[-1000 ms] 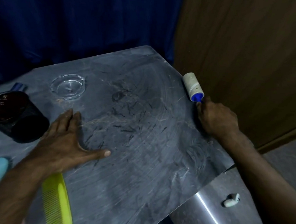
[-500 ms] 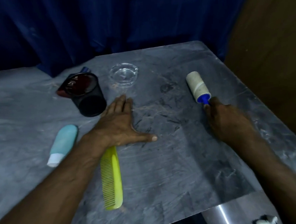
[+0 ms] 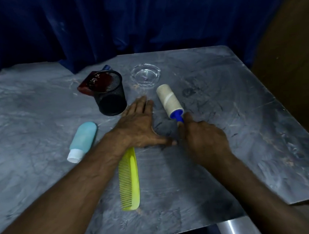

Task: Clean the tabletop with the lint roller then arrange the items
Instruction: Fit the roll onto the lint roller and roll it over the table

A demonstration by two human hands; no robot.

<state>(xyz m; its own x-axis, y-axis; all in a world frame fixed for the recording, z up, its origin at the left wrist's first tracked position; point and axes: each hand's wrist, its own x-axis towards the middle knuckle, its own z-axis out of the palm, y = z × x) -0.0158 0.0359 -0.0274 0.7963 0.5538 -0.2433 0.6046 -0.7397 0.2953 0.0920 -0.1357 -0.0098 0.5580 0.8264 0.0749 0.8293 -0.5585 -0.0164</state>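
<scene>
My right hand (image 3: 203, 140) grips the blue handle of the lint roller (image 3: 169, 100), whose beige roll lies against the grey marble tabletop (image 3: 245, 127) just below the glass ashtray (image 3: 145, 75). My left hand (image 3: 139, 127) rests flat on the table, fingers spread, right beside the roller. A yellow-green comb (image 3: 130, 181) lies under my left wrist. A light blue bottle with a white cap (image 3: 82, 140) lies on its side at the left. A black mesh cup (image 3: 110, 94) stands behind my left hand, with a dark red item (image 3: 88, 84) behind it.
Dark hairs and lint (image 3: 215, 107) are scattered on the table right of the roller. A blue curtain (image 3: 140, 20) hangs behind the table. A brown wooden panel (image 3: 294, 46) stands at the right. The table's front edge runs near a metal leg (image 3: 234, 230).
My right hand has rolled the lint roller leftward from the table's right edge to beside my left hand. The view has swung left, bringing the bottle, cup and comb fully into sight.
</scene>
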